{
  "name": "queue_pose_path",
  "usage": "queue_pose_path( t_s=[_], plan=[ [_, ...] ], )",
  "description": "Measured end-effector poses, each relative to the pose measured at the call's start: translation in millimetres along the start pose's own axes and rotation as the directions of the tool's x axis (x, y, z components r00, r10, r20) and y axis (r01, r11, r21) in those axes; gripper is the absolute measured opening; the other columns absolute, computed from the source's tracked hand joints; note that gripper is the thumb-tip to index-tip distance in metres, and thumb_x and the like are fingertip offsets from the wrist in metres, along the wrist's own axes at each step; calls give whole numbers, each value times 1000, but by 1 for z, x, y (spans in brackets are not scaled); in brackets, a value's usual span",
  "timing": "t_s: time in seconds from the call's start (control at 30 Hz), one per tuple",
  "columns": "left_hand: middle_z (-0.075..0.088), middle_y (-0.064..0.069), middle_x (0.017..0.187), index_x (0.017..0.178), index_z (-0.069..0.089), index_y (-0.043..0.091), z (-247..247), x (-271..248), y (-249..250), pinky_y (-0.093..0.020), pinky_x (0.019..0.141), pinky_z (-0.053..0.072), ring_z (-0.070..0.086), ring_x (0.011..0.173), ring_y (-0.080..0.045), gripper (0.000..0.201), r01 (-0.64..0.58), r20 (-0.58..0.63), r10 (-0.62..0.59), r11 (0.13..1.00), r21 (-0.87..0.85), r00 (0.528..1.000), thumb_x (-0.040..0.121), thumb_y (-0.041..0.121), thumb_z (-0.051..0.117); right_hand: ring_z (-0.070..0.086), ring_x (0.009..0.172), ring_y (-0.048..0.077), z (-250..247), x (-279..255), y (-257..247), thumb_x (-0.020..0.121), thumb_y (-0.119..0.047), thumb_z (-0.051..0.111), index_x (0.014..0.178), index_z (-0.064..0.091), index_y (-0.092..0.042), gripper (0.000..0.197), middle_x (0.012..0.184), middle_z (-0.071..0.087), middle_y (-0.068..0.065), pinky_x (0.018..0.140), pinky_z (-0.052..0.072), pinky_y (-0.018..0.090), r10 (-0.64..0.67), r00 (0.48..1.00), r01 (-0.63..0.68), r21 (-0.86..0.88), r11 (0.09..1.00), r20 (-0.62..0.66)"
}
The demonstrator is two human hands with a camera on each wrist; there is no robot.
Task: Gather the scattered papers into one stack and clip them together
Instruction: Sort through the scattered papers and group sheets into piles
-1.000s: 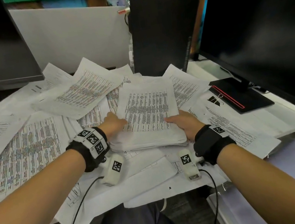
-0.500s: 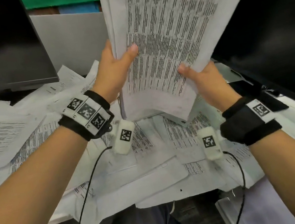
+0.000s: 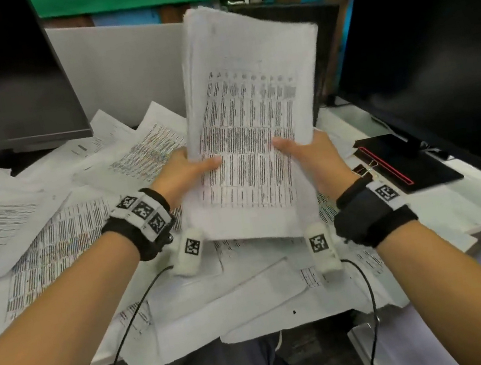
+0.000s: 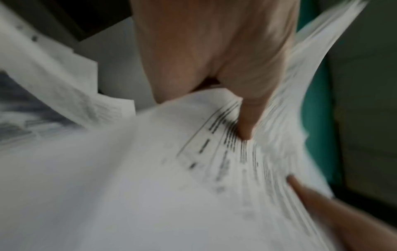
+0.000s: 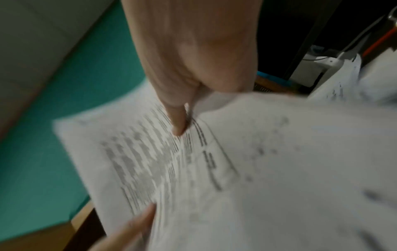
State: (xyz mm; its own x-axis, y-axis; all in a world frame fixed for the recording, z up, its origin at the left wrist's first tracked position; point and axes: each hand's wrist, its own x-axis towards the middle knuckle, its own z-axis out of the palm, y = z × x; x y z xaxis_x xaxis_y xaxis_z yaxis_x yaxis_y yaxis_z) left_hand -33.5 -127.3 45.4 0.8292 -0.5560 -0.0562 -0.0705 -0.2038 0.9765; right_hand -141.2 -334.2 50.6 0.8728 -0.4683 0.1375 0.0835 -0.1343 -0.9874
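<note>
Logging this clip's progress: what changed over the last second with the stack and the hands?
Both hands, left hand and right hand, lifted the paper stack off the desk and stood it upright; it has since come down slightly. Loose sheets and binder clip stayed put.

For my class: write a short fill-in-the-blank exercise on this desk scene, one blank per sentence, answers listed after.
1. The paper stack is gripped by ____ hands.
2. Each thumb presses the stack's ____ page.
3. The binder clip lies near the ____ wrist.
4. Loose sheets cover the ____.

Answers: both; front; right; desk
</note>
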Motion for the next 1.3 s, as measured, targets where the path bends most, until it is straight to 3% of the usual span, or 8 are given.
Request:
queue_pose_path(
  t_s=[0.07, 0.23, 0.4, 0.53, 0.73, 0.83, 0.93, 1.3],
  plan=[
    [69, -5, 110, 112, 60, 16, -5, 4, -10, -38, 90, 52, 66, 102, -21, 41, 82, -12, -83, 994, -75, 996, 75, 24, 76, 68, 82, 21, -10, 19, 11, 94, -22, 65, 99, 68, -17, 8, 97, 70, 3, 73, 56, 28, 121, 988, -117, 42, 992, -94],
    [50, -17, 137, 139, 39, 17, -30, 36, -101, -58, 94, 45, 52, 121, -38, 123, 448, -66, -443, 883, 138, 894, 35, 56, 91, 56, 79, 21, -41, 32, 74, 96, -22, 56, 134, 55, 1, 45, 120, 62, 19, 82, 51, 39, 436, 844, -450, 33, 893, -313],
    [59, -18, 126, 134, 45, 1, -20, 9, -90, -47, 95, 47, 57, 112, -35, 80, 422, -100, -418, 906, 29, 903, 74, 45, 74, 55, 98, 24, -28, 44, 88, 97, -12, 53, 127, 55, 3, 33, 112, 54, 13, 83, 47, 35, 414, 878, -456, -159, 876, -239],
    [65, -16, 111, 123, 55, 1, -17, 9, -95, -42, 88, 52, 63, 100, -32, 41, 319, -195, -328, 945, -76, 924, 94, 31, 54, 45, 130, 26, -10, 38, 44, 102, -14, 46, 136, 52, -5, 36, 146, 38, 13, 110, 37, 36, -164, 982, 55, -689, 722, -93],
    [68, -17, 109, 117, 58, 4, -20, 9, -104, -52, 89, 52, 66, 98, -36, 44, 291, -174, -299, 954, -68, 938, 91, 40, 56, 42, 136, 19, 18, 12, -28, 98, -3, 48, 137, 53, -3, 40, 139, 49, 9, 116, 31, 26, -694, 719, 627, -462, 627, 34],
    [56, -10, 131, 134, 46, 9, -26, 17, -113, -46, 101, 43, 55, 117, -33, 74, 359, -173, -369, 929, -85, 913, 84, 64, 48, 48, 133, 13, 18, 7, -29, 97, -8, 52, 132, 58, -9, 35, 139, 54, 4, 114, 36, 26, -454, 885, 461, 60, 885, -103],
    [61, -14, 121, 134, 46, 9, -27, 13, -109, -47, 101, 43, 57, 113, -33, 63, 383, -165, -416, 902, -197, 894, 93, 56, 40, 58, 126, 21, 11, 10, -5, 98, -12, 55, 127, 59, -9, 30, 131, 64, 6, 109, 45, 42, -43, 998, 58, 480, 875, -43],
    [62, -11, 121, 128, 52, 4, -28, 15, -113, -49, 98, 47, 61, 105, -30, 52, 359, -131, -424, 866, -347, 896, 95, 43, 43, 64, 114, 27, 8, 5, 67, 88, 5, 64, 114, 69, -9, 30, 132, 63, 15, 107, 47, 41, 454, 865, -442, -108, 891, 211]
  ],
)
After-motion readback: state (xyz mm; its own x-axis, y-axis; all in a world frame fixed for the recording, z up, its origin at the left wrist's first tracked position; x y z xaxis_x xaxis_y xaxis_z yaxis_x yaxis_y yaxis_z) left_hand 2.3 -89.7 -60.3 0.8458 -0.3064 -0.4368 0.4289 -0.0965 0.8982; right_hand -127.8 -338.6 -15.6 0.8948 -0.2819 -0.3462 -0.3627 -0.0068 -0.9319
